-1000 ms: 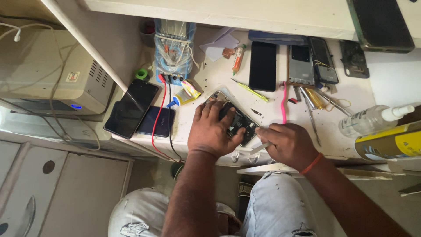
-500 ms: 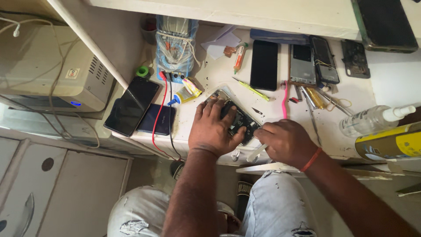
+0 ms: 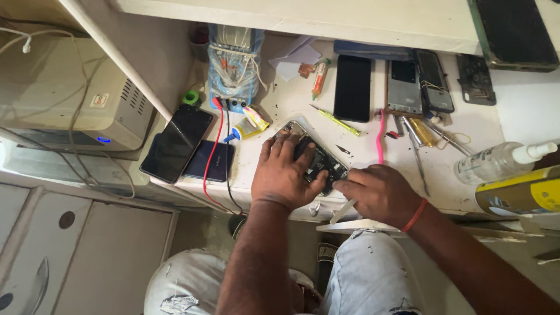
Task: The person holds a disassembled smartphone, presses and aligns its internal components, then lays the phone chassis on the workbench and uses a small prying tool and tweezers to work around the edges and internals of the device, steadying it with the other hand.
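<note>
on the white table [image 3: 361,140], near its front edge, lies the opened phone [image 3: 318,158] with its back off. the left hand [image 3: 286,175] presses flat over it, fingers [image 3: 279,146] spread and resting on its upper end, not curled round it. the right hand [image 3: 379,192] has its fingers pinched on a thin pale tool [image 3: 344,209], its tip at the phone's lower corner. to do this well, i judge the left hand should pin the phone firmly while the tool works gently, without prying hard. against half a second ago, both hands sit about the same; only the view has shifted slightly.
</note>
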